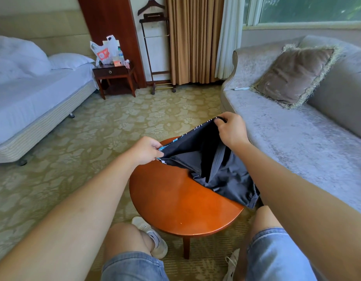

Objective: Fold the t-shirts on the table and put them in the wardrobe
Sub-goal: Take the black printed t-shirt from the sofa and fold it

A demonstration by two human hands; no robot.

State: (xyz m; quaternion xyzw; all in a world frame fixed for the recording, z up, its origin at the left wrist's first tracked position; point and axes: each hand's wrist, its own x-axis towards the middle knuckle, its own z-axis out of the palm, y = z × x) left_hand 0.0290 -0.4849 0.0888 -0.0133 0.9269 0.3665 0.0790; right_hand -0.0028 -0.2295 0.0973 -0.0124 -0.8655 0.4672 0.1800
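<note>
Above the far half of the round wooden counter (pixel 175 199), I hold a dark t-shirt (pixel 216 169) stretched between both hands. My left hand (pixel 147 150) pinches one edge at the counter's far-left rim, fingers curled onto the cloth. My right hand (pixel 231 129) grips the opposite edge, raised over the counter's far-right side. The rest of the shirt lies rumpled on the right side of the counter, one corner drooping past the rim.

The likely trouble is that overhang. If I pull the raised edge away before the body is spread flat, the loose corner may drag the shirt off the right of the counter onto the carpet (pixel 94 128). The creases bunched beneath my hands could also get pressed into a crooked fold.

Much is hard to read. The printed side faces away, showing only a sliver of pale pattern along the stretched edge. My fingertips are buried in cloth, and the far rim of the counter sits behind the shirt. I can see no wardrobe and no other shirts on the counter.
</note>
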